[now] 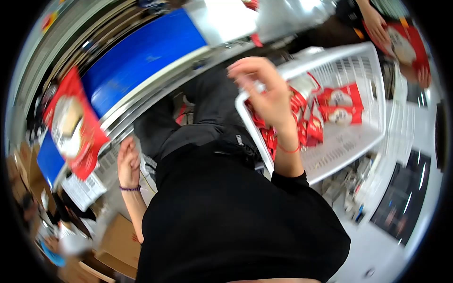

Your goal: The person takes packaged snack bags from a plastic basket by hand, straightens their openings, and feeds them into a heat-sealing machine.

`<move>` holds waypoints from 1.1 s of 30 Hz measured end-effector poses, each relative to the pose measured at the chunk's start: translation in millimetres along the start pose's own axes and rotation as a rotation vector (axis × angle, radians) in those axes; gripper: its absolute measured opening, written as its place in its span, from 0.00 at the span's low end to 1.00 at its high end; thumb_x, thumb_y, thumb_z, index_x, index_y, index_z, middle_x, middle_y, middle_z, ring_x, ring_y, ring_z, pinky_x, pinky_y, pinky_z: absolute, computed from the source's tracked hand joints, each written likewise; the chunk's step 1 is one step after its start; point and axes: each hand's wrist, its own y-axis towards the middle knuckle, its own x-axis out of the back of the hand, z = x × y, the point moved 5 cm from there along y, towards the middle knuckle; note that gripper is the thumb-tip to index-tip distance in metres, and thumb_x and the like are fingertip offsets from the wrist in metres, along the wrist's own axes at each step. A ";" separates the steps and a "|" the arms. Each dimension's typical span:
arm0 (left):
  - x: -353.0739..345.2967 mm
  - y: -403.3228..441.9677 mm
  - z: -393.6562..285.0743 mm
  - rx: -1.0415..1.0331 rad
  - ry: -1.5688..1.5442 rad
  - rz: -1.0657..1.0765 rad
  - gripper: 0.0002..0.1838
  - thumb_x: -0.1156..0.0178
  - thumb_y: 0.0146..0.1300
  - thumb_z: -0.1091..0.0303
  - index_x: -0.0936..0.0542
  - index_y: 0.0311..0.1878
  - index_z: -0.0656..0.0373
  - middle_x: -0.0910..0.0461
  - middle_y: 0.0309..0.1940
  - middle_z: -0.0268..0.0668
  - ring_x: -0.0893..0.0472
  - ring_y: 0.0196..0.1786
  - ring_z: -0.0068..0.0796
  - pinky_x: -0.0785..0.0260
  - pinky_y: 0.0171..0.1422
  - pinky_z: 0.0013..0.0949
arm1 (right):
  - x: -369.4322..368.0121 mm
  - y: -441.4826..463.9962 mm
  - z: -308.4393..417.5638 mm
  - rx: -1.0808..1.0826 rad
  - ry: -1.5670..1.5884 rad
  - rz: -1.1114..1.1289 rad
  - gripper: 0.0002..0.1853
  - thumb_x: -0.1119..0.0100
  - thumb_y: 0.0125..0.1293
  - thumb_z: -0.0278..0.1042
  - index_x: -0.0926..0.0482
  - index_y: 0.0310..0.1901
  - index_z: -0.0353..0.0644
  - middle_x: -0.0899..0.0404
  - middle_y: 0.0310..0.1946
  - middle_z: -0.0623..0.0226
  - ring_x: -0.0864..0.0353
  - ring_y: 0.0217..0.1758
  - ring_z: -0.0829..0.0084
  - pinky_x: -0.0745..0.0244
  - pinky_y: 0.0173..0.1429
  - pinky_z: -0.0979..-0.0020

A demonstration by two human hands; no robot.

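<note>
My left hand (128,162) is at the left, by the metal edge of a conveyor, its fingers loosely bent. Nothing shows in it. Just beyond it, apparently not touching it, a large red bag with a pale food picture (71,125) lies across the end of the blue belt (146,59). My right hand (266,92) is raised over the near left side of a white plastic basket (347,141). Its fingers are curved with a gap to the thumb, slightly blurred, and no object is visible in them. Several small red packets (339,101) lie in the basket beneath and beside it.
At the upper right, another person's hands (375,28) hold a red bag (408,45). A shiny metal surface (288,19) runs along the top. Cardboard boxes (118,245) stand at the lower left. A printed paper sheet (85,188) is below the red bag.
</note>
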 end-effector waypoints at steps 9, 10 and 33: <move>206.7 19.6 163.8 0.493 0.316 -0.597 0.17 0.51 0.66 0.72 0.26 0.58 0.57 0.25 0.26 0.30 0.39 0.14 0.13 0.51 0.15 0.20 | 159.6 -184.7 -214.0 -0.787 -0.252 -0.342 0.20 0.39 0.60 0.23 0.27 0.55 0.35 0.22 0.51 0.60 0.22 0.56 0.69 0.29 0.61 0.69; 208.0 24.0 168.7 0.495 0.292 -0.607 0.18 0.50 0.66 0.71 0.26 0.58 0.56 0.25 0.28 0.32 0.38 0.18 0.16 0.50 0.19 0.22 | 145.0 -184.2 -210.5 -0.727 -0.389 -0.164 0.26 0.37 0.55 0.22 0.29 0.58 0.37 0.25 0.55 0.57 0.26 0.61 0.64 0.32 0.65 0.66; -115.3 22.3 -30.8 -0.476 1.745 0.240 0.19 0.44 0.65 0.63 0.25 0.57 0.59 0.22 0.51 0.50 0.22 0.53 0.51 0.29 0.57 0.46 | 135.6 -86.1 -8.0 -0.102 -0.378 -0.445 0.08 0.48 0.65 0.17 0.20 0.42 0.30 0.18 0.41 0.55 0.19 0.45 0.65 0.27 0.54 0.69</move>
